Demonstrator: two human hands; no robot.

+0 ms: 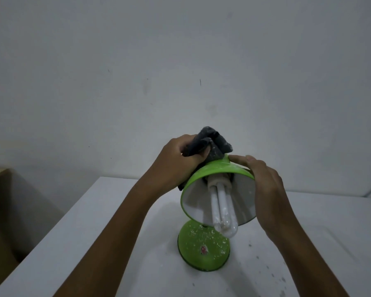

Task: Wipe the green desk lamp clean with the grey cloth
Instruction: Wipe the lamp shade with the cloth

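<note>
— Two bare forearms enter from the bottom edge, over a white table. What do the hands hold?

— Left hand clutches a crumpled grey cloth against the top of the green desk lamp's shade, centre frame. Right hand rests straight-fingered along the shade's right side.

— And the lamp?

— Its round green base, speckled white, stands on the table at lower centre; a white tube bulb points toward the camera.

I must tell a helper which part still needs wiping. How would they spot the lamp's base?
On the white table stands a green desk lamp. Below its tilted shade and white bulb sits the round green base, speckled with white flecks, with a small red spot.
</note>
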